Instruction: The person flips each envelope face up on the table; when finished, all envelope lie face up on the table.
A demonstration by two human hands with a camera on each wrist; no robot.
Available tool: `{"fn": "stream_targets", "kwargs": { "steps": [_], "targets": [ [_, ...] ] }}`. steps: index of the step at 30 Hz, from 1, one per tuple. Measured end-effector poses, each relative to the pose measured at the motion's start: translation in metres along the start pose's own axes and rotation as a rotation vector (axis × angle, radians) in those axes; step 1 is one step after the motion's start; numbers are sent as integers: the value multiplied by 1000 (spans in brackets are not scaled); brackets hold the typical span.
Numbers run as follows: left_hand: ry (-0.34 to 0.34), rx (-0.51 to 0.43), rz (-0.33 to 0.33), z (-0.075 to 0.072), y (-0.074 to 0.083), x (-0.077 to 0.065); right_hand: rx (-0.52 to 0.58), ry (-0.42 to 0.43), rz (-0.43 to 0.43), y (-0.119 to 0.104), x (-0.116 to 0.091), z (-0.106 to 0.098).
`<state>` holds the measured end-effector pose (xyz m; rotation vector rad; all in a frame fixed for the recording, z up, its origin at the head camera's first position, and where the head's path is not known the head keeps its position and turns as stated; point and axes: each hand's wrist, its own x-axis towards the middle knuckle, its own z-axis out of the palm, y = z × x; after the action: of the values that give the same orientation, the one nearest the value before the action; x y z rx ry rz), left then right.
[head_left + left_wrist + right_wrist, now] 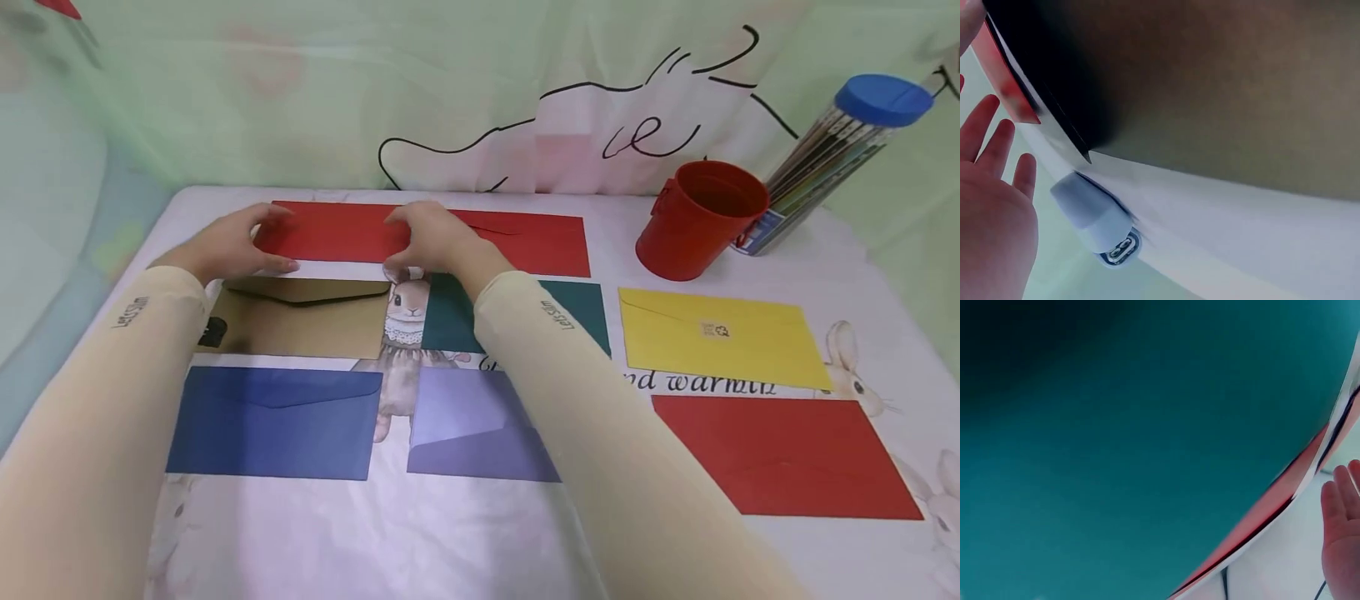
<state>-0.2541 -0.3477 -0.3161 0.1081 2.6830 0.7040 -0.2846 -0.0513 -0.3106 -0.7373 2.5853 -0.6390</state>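
A long red envelope [337, 233] lies along the back of the table. My left hand [232, 242] is at its left end, fingers over the far edge and thumb by the near edge. My right hand [438, 237] is above its middle, thumb and fingers spread apart. Both wrist views show straight fingers with nothing gripped. Just in front of the left hand is a tan envelope [307, 329] with a dark-edged flap; it fills much of the left wrist view. A dark green envelope [577, 304] lies partly hidden below the right forearm.
Blue [273, 429] and lilac [465, 417] envelopes form the front row with another red envelope [795, 454]. A yellow envelope [720, 333] lies at right. Behind it stand a red bucket [678, 229] and a clear, blue-lidded tube of pencils [817, 167]. A printed curtain [300, 100] hangs behind the table.
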Motion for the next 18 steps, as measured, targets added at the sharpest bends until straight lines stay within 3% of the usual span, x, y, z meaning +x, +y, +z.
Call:
{"fn": "stream_targets", "kwargs": {
  "steps": [8, 13, 18],
  "targets": [
    [3, 76, 12, 0, -3, -3, -128, -63, -10, -10, 4, 13],
    [5, 210, 93, 0, -8, -8, -219, -88, -111, -8, 5, 15],
    [31, 206, 117, -3, -7, -11, -282, -91, -183, -4, 6, 9]
  ]
}}
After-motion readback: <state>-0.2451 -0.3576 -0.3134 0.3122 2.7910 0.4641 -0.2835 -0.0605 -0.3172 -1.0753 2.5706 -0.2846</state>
